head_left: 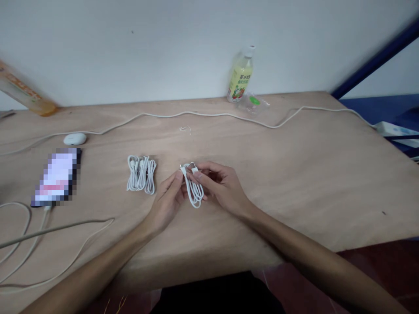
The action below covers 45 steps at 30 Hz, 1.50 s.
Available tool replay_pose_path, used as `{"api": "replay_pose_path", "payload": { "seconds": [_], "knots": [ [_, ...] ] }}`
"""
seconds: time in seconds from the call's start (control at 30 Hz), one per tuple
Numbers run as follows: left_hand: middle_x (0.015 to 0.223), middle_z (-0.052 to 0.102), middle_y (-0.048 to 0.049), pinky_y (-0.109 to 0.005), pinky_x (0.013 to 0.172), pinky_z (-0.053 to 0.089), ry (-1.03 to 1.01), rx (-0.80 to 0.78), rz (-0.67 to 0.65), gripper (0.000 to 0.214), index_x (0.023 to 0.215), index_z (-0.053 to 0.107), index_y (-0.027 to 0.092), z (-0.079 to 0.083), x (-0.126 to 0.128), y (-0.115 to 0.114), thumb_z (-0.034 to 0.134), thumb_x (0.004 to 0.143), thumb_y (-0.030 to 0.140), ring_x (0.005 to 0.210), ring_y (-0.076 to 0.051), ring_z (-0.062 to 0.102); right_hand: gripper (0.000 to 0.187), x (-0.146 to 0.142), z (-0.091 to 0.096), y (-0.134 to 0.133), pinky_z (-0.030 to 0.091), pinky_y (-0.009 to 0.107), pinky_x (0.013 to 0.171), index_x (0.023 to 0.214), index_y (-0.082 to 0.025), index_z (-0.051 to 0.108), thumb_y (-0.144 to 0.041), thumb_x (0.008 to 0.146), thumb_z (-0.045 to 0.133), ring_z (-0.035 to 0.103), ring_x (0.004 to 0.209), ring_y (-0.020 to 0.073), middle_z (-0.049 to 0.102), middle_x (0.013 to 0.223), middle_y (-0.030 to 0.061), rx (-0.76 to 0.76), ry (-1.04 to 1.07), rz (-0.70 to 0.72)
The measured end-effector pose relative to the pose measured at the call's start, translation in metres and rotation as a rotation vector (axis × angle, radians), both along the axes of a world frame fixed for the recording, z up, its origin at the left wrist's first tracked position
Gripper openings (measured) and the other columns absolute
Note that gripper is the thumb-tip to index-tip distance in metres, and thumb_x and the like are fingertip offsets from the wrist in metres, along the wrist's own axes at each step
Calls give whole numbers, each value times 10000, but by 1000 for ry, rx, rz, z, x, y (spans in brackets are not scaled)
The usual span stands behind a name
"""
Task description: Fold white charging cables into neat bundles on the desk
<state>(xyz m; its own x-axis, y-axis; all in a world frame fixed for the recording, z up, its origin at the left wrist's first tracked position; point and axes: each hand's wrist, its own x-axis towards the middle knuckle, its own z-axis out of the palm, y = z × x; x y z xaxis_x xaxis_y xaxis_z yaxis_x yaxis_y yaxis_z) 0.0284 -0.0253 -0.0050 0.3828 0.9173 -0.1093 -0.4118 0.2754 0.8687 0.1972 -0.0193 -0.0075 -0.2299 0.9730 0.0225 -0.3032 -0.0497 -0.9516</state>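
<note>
Between my two hands is a coiled white USB cable point(195, 194), held just above the wooden table with its plug ends pointing away from me. My left hand point(169, 197) pinches one plug end between thumb and finger on the coil's left side. From the right, my right hand point(223, 185) grips the other plug end, its thumb lying along the connector. Some fingers of both hands are hidden behind the coil. Left of my hands, several bundled white cables point(141, 175) lie side by side on the tabletop.
A phone point(55, 179) with a charging cable and a white earbud case point(75, 139) lie at left. Along the back wall stand an orange drink bottle point(32, 98) and a yellow drink bottle point(241, 78) beside crumpled clear plastic point(253, 104). A long white cord point(209, 114) crosses the table point(310, 183).
</note>
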Motion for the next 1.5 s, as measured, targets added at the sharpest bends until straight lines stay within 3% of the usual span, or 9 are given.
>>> {"api": "replay_pose_path", "payload": {
  "seconds": [0.23,0.5,0.73,1.1,1.5],
  "knots": [
    [868,771,-26,-331,777,642,24,27,42,367,963,781,183,0,1,0,846,953,544,783,-193,754,336,1,5,5,450,218,483,900,-220,747,-439,776,971,550,527,89,653,660,-62,-67,32,28],
    [772,741,4,-289,712,595,74,48,66,352,860,771,191,-3,-2,1,900,909,515,673,-157,718,485,3,8,6,354,215,428,657,-214,649,-578,763,952,480,451,81,637,536,-40,-56,-36,18],
    [803,761,13,-268,720,593,123,95,138,359,845,776,201,-1,-2,3,903,900,531,640,-125,707,376,7,8,7,385,223,452,792,-201,801,-555,800,925,488,479,69,744,688,-5,-111,-53,-4],
    [754,781,-13,-298,667,602,235,162,117,327,898,766,208,0,1,0,848,952,520,661,-185,753,412,2,6,4,441,237,492,715,-218,663,-531,831,905,594,526,122,580,527,-59,-88,9,36],
    [754,781,1,-278,629,611,193,154,111,343,871,741,204,3,2,0,858,945,517,595,-158,741,414,2,5,4,402,233,487,709,-212,655,-516,843,902,586,511,112,581,534,-59,-71,16,35]
  ]
}}
